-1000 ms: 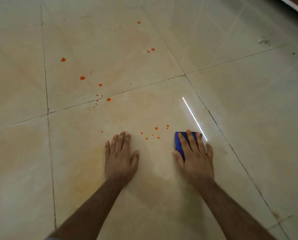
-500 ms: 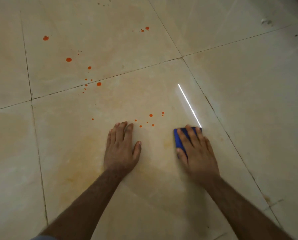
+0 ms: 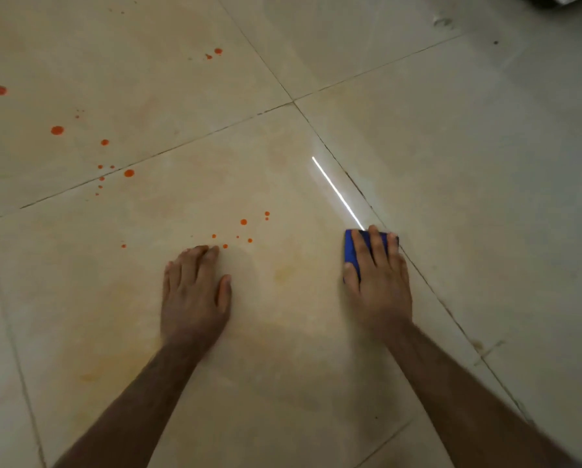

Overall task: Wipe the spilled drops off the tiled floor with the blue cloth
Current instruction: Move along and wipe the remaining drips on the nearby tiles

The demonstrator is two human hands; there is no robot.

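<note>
While orange drops [image 3: 243, 222] dot the tiled floor [image 3: 451, 163] unwiped, right hand [image 3: 379, 275] presses the blue cloth [image 3: 350, 246] flat; left hand [image 3: 195, 292] rests spread.

Two hands [image 3: 195, 292], one blue cloth [image 3: 350, 248], some twenty orange drops [image 3: 57, 130]

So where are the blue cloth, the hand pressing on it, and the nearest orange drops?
blue cloth [image 3: 350, 251]: head view, exposed left edge.
right hand [image 3: 380, 285]: head view, back of hand.
orange drops [image 3: 243, 222]: head view, largest drop of the near cluster.
</note>
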